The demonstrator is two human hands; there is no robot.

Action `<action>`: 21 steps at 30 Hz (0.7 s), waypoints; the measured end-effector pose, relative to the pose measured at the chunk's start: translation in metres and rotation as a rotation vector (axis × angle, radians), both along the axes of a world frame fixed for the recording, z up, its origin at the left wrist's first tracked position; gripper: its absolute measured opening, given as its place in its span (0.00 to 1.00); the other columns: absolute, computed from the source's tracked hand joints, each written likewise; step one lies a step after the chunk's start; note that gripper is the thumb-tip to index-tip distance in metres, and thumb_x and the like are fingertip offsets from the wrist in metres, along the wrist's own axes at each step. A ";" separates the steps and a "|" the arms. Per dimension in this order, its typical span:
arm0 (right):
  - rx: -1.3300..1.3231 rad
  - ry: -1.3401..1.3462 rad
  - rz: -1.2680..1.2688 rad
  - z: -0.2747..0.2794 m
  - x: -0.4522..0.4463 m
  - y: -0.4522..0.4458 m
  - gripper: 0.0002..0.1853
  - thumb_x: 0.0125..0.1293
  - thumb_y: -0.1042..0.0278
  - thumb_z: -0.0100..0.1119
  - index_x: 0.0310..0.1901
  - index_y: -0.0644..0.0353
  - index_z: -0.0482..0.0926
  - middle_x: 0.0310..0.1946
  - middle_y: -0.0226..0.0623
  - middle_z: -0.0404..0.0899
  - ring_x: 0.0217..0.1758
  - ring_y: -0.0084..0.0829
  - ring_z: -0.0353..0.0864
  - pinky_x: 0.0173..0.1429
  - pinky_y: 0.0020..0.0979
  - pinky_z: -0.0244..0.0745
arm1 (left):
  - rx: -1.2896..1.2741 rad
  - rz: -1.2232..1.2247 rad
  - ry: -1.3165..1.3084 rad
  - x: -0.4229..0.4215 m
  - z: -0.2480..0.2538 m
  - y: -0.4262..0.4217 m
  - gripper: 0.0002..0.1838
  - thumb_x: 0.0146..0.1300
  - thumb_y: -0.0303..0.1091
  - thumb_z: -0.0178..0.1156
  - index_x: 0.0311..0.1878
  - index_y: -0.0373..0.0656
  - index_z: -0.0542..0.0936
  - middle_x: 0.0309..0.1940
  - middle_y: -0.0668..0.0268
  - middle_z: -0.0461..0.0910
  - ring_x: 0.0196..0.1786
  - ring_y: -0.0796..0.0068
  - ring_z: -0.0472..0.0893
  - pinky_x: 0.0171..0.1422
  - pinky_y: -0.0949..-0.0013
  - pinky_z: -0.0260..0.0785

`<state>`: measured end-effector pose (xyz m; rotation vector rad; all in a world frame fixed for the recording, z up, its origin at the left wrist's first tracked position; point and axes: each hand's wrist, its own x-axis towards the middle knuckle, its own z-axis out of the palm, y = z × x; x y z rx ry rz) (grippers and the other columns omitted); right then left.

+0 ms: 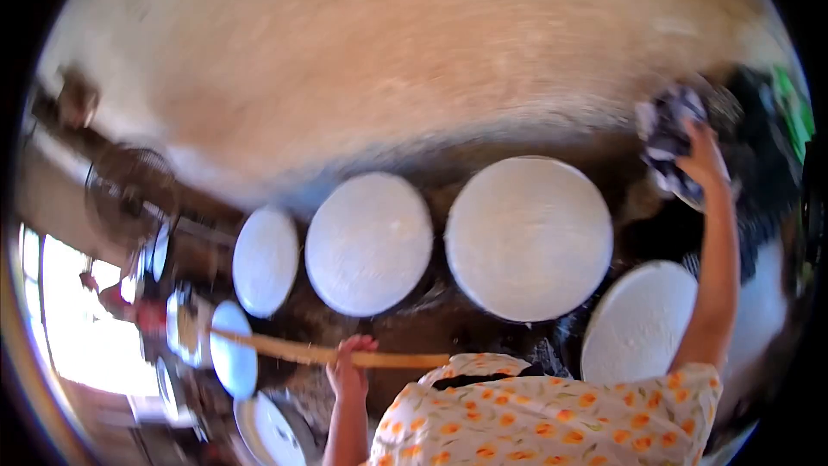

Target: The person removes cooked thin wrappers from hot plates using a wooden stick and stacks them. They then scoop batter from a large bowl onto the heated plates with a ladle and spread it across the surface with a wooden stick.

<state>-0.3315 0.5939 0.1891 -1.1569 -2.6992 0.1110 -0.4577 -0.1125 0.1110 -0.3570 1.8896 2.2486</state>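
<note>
My left hand [348, 369] is closed around a long wooden pole [285, 348] that runs sideways in front of my body. Its far left end reaches a pale, boxy container [191, 328], where details are blurred. With my right arm stretched out to the right, my right hand [707, 155] grips a dark and white patterned cloth [671, 125]. Part of the cloth is hidden behind the fingers. Nearest to my right forearm is a large white round surface [638, 328]; whether it is a lid or a filled pan, I cannot tell.
More white round surfaces, [529, 237] the largest in the middle, line the wall [414, 52]. A bluish white disc [234, 349] and a rimmed basin [272, 431] are at lower left. A fan [132, 188] and a person in red [148, 315] are farther left. Dark fabric [763, 147] hangs right.
</note>
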 end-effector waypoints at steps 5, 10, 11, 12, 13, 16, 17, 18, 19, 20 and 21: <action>0.547 0.337 0.283 0.009 -0.036 -0.011 0.30 0.55 0.78 0.52 0.64 0.55 0.67 0.66 0.49 0.61 0.70 0.48 0.57 0.71 0.42 0.55 | 0.038 0.063 -0.019 0.015 0.001 -0.009 0.14 0.69 0.35 0.49 0.43 0.32 0.77 0.40 0.51 0.81 0.41 0.58 0.83 0.50 0.61 0.74; -0.166 0.609 0.955 0.026 -0.104 -0.233 0.19 0.58 0.84 0.44 0.50 0.64 0.78 0.51 0.47 0.77 0.58 0.44 0.74 0.65 0.39 0.65 | 0.072 0.062 0.031 0.027 0.004 -0.016 0.16 0.71 0.36 0.46 0.46 0.32 0.77 0.43 0.51 0.80 0.44 0.58 0.82 0.52 0.60 0.73; -0.287 0.538 0.993 0.002 -0.108 -0.269 0.19 0.55 0.87 0.44 0.46 0.65 0.78 0.48 0.47 0.78 0.55 0.44 0.76 0.62 0.38 0.67 | 0.085 0.008 0.067 0.030 0.001 -0.020 0.17 0.72 0.36 0.45 0.47 0.32 0.76 0.44 0.52 0.80 0.46 0.59 0.81 0.53 0.60 0.73; -0.543 0.479 1.065 -0.030 -0.113 -0.298 0.20 0.52 0.88 0.45 0.46 0.65 0.78 0.47 0.47 0.78 0.54 0.44 0.76 0.62 0.38 0.68 | 0.083 0.041 0.077 0.029 0.002 -0.021 0.17 0.72 0.36 0.45 0.47 0.32 0.76 0.44 0.52 0.80 0.46 0.59 0.81 0.53 0.60 0.73; -0.689 0.404 1.164 -0.045 -0.120 -0.333 0.21 0.52 0.88 0.45 0.47 0.64 0.79 0.46 0.47 0.79 0.53 0.43 0.77 0.62 0.38 0.68 | 0.111 -0.015 0.100 0.028 0.007 -0.022 0.17 0.72 0.36 0.44 0.48 0.32 0.76 0.45 0.53 0.79 0.47 0.60 0.81 0.54 0.60 0.72; -0.996 0.172 1.318 -0.077 -0.123 -0.440 0.19 0.54 0.87 0.46 0.46 0.64 0.79 0.44 0.45 0.81 0.50 0.37 0.80 0.57 0.35 0.72 | 0.190 -0.115 0.159 0.029 0.012 -0.030 0.17 0.73 0.36 0.43 0.51 0.32 0.76 0.46 0.55 0.79 0.50 0.63 0.79 0.57 0.62 0.70; -1.161 0.011 1.295 -0.086 -0.121 -0.472 0.18 0.55 0.83 0.51 0.49 0.64 0.77 0.44 0.43 0.81 0.48 0.34 0.80 0.56 0.33 0.72 | 0.213 -0.151 0.213 0.030 0.013 -0.037 0.19 0.73 0.39 0.44 0.52 0.33 0.76 0.48 0.57 0.79 0.52 0.65 0.79 0.58 0.64 0.69; -1.311 -0.157 1.251 -0.089 -0.118 -0.498 0.19 0.56 0.79 0.55 0.52 0.64 0.76 0.45 0.41 0.81 0.46 0.30 0.80 0.55 0.30 0.72 | 0.230 -0.125 0.223 0.032 0.015 -0.044 0.19 0.73 0.39 0.44 0.52 0.33 0.76 0.48 0.57 0.79 0.52 0.65 0.79 0.58 0.64 0.69; -1.547 -0.251 1.219 -0.086 -0.114 -0.524 0.18 0.58 0.77 0.56 0.52 0.64 0.75 0.43 0.39 0.81 0.44 0.27 0.79 0.52 0.28 0.73 | 0.235 -0.135 0.238 0.033 0.017 -0.053 0.19 0.73 0.40 0.44 0.53 0.34 0.76 0.49 0.57 0.79 0.52 0.66 0.78 0.58 0.65 0.69; -1.790 -0.343 1.158 -0.087 -0.109 -0.551 0.18 0.59 0.75 0.57 0.52 0.64 0.74 0.41 0.37 0.81 0.42 0.24 0.79 0.49 0.27 0.74 | 0.235 -0.151 0.246 0.034 0.014 -0.067 0.20 0.73 0.42 0.44 0.53 0.35 0.76 0.50 0.58 0.79 0.52 0.68 0.78 0.58 0.65 0.69; -1.765 -0.357 1.163 -0.089 -0.109 -0.573 0.18 0.59 0.75 0.57 0.52 0.64 0.74 0.41 0.37 0.81 0.42 0.24 0.79 0.49 0.27 0.74 | 0.216 -0.159 0.243 0.037 0.013 -0.082 0.23 0.73 0.46 0.44 0.54 0.35 0.75 0.53 0.56 0.77 0.57 0.65 0.75 0.59 0.64 0.66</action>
